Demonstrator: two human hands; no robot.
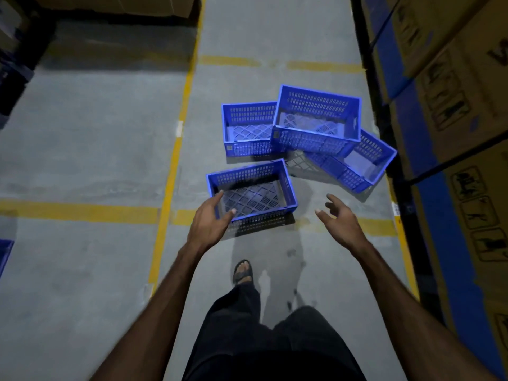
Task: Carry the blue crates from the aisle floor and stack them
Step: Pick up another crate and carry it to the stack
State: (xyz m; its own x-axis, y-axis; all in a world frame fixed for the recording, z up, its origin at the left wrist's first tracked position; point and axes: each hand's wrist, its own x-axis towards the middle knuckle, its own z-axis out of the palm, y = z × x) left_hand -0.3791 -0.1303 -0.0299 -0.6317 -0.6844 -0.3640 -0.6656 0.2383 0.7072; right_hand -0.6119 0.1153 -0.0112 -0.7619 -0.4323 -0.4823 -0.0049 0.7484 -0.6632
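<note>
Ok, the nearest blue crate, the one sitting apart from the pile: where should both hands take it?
Probably by the two short end rims, from above. The nearest crate sits upright, open and empty, clear of the others. The left hand is already by its left end; the right hand, open and off to the side, would take the right end.

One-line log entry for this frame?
phase: reach | left hand: open, at nearest crate | right hand: open, empty | other crates: heaped on floor
</note>
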